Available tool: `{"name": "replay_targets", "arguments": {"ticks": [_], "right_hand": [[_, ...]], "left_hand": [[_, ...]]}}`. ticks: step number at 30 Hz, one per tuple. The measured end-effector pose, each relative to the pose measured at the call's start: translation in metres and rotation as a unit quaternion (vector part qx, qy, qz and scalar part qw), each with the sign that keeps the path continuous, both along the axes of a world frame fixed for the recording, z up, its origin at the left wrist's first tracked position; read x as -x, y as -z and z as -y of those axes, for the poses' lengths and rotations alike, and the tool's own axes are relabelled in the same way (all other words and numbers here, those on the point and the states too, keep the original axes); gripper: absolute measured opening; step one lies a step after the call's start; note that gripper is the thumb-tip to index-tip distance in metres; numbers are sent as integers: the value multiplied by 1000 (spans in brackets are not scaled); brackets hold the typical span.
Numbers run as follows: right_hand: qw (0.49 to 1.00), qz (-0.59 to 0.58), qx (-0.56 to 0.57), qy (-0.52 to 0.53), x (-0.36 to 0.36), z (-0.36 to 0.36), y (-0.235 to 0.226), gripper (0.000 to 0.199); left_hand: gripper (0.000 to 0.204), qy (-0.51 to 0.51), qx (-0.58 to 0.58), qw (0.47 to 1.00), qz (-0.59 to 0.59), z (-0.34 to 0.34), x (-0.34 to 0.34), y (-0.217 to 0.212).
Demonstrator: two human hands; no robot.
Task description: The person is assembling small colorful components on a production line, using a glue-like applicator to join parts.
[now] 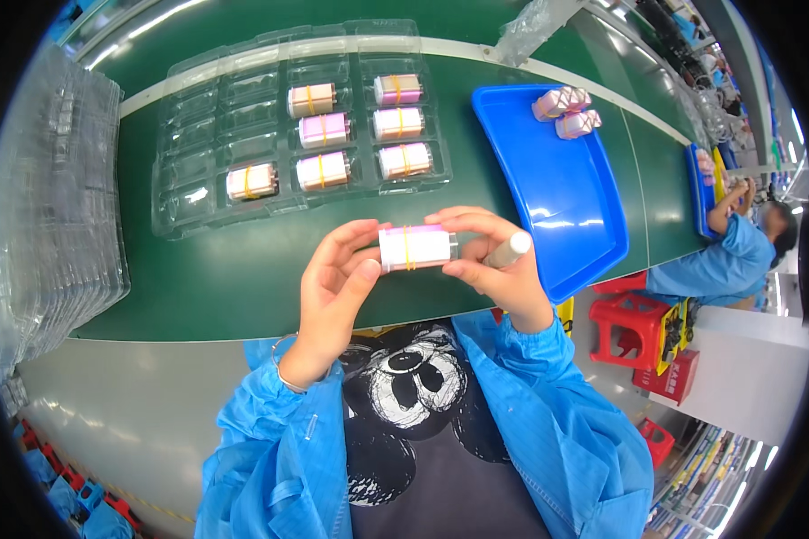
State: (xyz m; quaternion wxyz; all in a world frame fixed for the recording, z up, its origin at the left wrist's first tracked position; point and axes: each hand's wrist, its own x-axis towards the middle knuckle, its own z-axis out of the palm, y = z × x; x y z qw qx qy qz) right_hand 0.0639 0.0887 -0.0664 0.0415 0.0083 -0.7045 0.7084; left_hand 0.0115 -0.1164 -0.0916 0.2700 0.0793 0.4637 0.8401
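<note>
Between both hands I hold a small white-and-pink block with a yellow band around its middle, level above the near edge of the table. My left hand pinches its left end. The fingertips and thumb of my right hand close on the right end, where short metal pins show. A thick pen with a pale barrel and white cap is also tucked in my right hand. Beyond my hands, a clear plastic tray carries several similar banded blocks in its right-hand compartments.
Right of my hands lies a blue tray with a few pink-and-white blocks at its far end. Stacked clear trays rise at the left edge of the green table. Farther right sits a co-worker in blue near a red stool.
</note>
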Motion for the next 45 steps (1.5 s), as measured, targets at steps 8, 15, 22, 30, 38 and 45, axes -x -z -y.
{"name": "replay_targets", "arguments": {"ticks": [8, 15, 22, 30, 38, 45], "right_hand": [[994, -68, -73, 44, 4, 1, -4, 38], [880, -112, -371, 276, 5, -110, -51, 26], [786, -26, -540, 301, 56, -253, 25, 40], [757, -8, -545, 360, 67, -205, 38, 28], [846, -102, -462, 245, 25, -182, -9, 36], [916, -167, -349, 110, 0, -67, -55, 40]], "left_hand": [[51, -35, -3, 993, -112, -6, 16, 5], [52, -78, 24, 932, -352, -7, 39, 25], [47, -66, 79, 858, -503, -7, 62, 33], [49, -71, 91, 792, -600, -5, 74, 22], [40, -56, 273, 817, -505, -45, 154, -19], [44, -24, 365, 751, -550, -95, 247, 38]]}}
